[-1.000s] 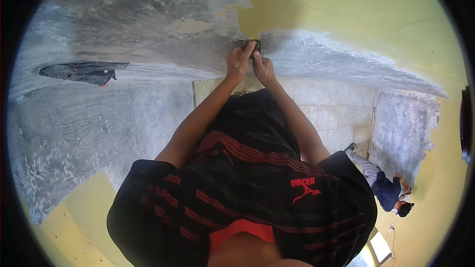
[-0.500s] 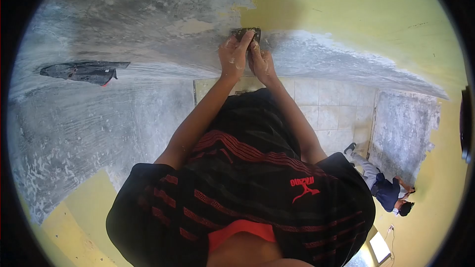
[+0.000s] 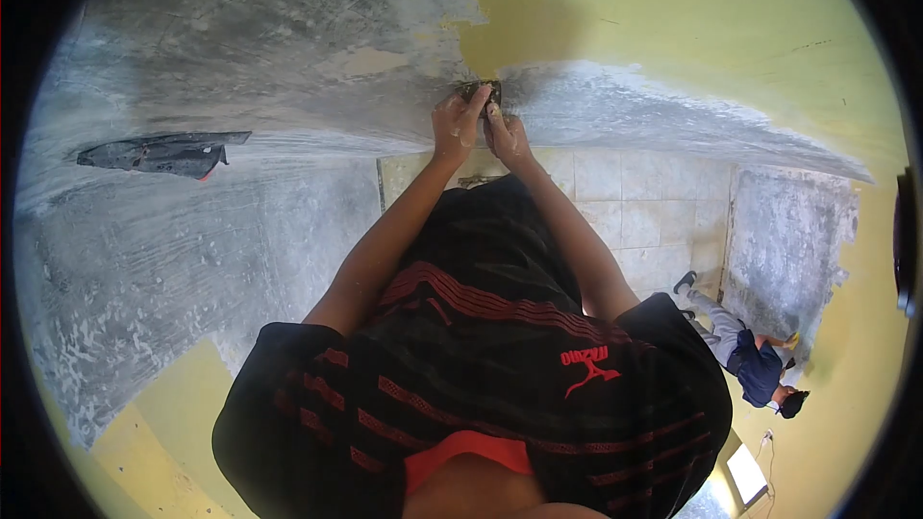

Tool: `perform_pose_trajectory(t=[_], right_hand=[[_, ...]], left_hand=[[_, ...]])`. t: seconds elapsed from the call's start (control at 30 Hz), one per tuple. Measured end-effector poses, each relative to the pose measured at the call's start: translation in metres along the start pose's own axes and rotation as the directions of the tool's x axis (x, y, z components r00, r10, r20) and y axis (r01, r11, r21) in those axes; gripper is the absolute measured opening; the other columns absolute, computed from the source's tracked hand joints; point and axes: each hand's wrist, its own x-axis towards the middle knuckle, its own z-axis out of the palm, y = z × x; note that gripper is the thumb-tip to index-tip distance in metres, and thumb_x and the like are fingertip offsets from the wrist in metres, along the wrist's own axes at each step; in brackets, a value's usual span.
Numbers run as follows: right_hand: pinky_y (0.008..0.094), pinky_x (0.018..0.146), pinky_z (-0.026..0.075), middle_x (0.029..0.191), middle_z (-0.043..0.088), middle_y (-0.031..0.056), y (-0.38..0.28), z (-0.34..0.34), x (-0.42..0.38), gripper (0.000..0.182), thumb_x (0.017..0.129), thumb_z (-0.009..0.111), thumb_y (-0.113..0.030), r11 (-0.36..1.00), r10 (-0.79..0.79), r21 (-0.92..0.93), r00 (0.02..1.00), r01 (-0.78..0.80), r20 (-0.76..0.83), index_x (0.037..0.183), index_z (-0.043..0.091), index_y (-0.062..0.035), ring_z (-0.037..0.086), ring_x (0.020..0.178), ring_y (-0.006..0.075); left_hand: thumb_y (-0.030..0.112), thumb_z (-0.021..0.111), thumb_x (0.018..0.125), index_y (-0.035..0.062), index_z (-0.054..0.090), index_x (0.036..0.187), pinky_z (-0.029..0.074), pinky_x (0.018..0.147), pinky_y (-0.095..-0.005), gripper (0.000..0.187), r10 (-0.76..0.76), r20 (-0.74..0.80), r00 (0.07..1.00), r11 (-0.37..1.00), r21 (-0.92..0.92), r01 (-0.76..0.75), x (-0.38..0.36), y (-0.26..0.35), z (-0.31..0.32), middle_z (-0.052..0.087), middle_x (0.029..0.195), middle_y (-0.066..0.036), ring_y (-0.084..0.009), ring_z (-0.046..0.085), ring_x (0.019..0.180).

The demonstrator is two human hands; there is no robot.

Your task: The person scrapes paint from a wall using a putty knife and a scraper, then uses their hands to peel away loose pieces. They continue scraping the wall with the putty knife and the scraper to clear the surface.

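Observation:
Both my hands are closed around a small dark flat scraper [image 3: 494,93], its edge against the wall where bare grey plaster [image 3: 404,101] meets yellow-green paint [image 3: 673,10]. My left hand [image 3: 458,125] grips it from the left with the thumb laid along it. From the right side, my right hand [image 3: 507,136] pinches it, close beside the left. Pale dust coats the fingers of both hands. Most of the scraper is hidden behind my fingers.
A torn dark strip of material [image 3: 159,153] lies at the left. Light floor tiles [image 3: 635,202] show past my right arm. At the far right a co-worker [image 3: 755,360] bends by a patchy grey wall [image 3: 784,250]. A cable [image 3: 771,457] hangs at lower right.
My hands and the scraper have moved down the wall, toward my body. The co-worker has shifted, with one arm now reaching toward the wall.

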Motion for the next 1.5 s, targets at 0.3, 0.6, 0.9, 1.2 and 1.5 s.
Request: perform_pose_trajectory(t=[0.3, 0.6, 0.9, 1.2, 1.5], right_hand=[[0.0328, 0.052, 0.038, 0.058, 0.05, -0.0015, 0.011, -0.01, 0.005, 0.065, 0.11, 0.053, -0.055, 0.999, 0.023, -0.044, 0.998, -0.02, 0.06, 0.066, 0.057, -0.0077, 0.047, 0.055, 0.012], [0.0309, 0.045, 0.032, 0.052, 0.043, -0.0036, 0.01, -0.004, -0.001, 0.07, 0.111, 0.044, -0.06, 0.999, 0.027, -0.037, 1.0, -0.027, 0.0, 0.059, 0.048, -0.0142, 0.04, 0.046, 0.0097], [0.0307, 0.046, 0.033, 0.053, 0.045, -0.0032, 0.008, -0.01, -0.004, 0.069, 0.11, 0.048, -0.06, 0.993, -0.014, -0.118, 0.999, 0.008, -0.046, 0.06, 0.052, -0.0125, 0.043, 0.047, 0.0097], [0.0403, 0.057, 0.044, 0.056, 0.05, 0.0047, -0.017, -0.005, -0.002, 0.069, 0.11, 0.052, -0.055, 0.974, -0.027, -0.228, 0.999, 0.017, -0.04, 0.07, 0.064, 0.0009, 0.049, 0.057, 0.0163], [0.0389, 0.055, 0.042, 0.057, 0.052, 0.0047, -0.057, 0.01, 0.005, 0.067, 0.111, 0.052, -0.05, 0.966, -0.154, -0.211, 0.988, 0.15, -0.003, 0.07, 0.061, 0.0025, 0.049, 0.057, 0.015]], left_hand=[[0.039, 0.082, 0.094, -0.0041, 0.065, 0.071, 0.042, 0.056, -0.0362, 0.052, 0.056, -0.008, 0.998, 0.997, 0.056, -0.055, 0.011, -0.038, 0.001, 0.059, 0.06, -0.005, -0.0121, 0.047, 0.059], [0.033, 0.08, 0.099, 0.0072, 0.06, 0.07, 0.036, 0.059, -0.0282, 0.043, -0.023, 0.042, 0.999, 0.999, -0.035, 0.025, -0.003, -0.002, 0.002, 0.055, 0.07, 0.007, -0.0055, 0.043, 0.066], [0.033, 0.081, 0.098, 0.0068, 0.062, 0.069, 0.038, 0.06, -0.028, 0.044, -0.063, 0.013, 0.998, 0.989, -0.134, 0.064, -0.006, 0.0, 0.009, 0.058, 0.071, 0.005, -0.0062, 0.046, 0.067], [0.034, 0.082, 0.095, -0.0025, 0.065, 0.069, 0.041, 0.058, -0.0327, 0.048, 0.006, -0.099, 0.995, 0.973, -0.23, -0.028, -0.012, 0.033, 0.008, 0.06, 0.064, -0.003, -0.009, 0.049, 0.062], [0.027, 0.085, 0.094, -0.0011, 0.072, 0.075, 0.045, 0.062, -0.03, 0.036, 0.081, -0.133, 0.988, 0.934, -0.337, -0.122, -0.003, 0.058, 0.001, 0.07, 0.072, -0.002, -0.0078, 0.055, 0.066]])
